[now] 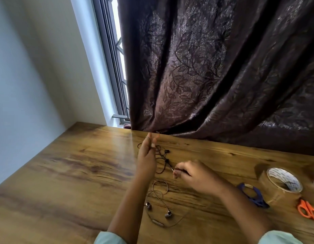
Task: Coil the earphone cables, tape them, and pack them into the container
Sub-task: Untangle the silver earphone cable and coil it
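Person at a wooden table, pale sleeves at the near edge. Nearest, between the 2 forearms, gold earphones lie loose and uncoiled on the wood, with both buds and the remote toward the viewer. At the near right, well apart from the hands, orange scissors sit at the frame edge. Just beyond them are a blue object, too unclear to name, and a roll of brown tape to its right.

Farther in, the right hand is curled, with thumb and fingers pinching 1 end of black earphones. Their cable runs in a tangle across the table, up and left to the left hand. That hand is raised, fingers straight and close together, with cable looped round the fingertips. Blur hides the number of turns.

Along the table's far edge hangs a dark leaf-patterned curtain, with a window at its left.
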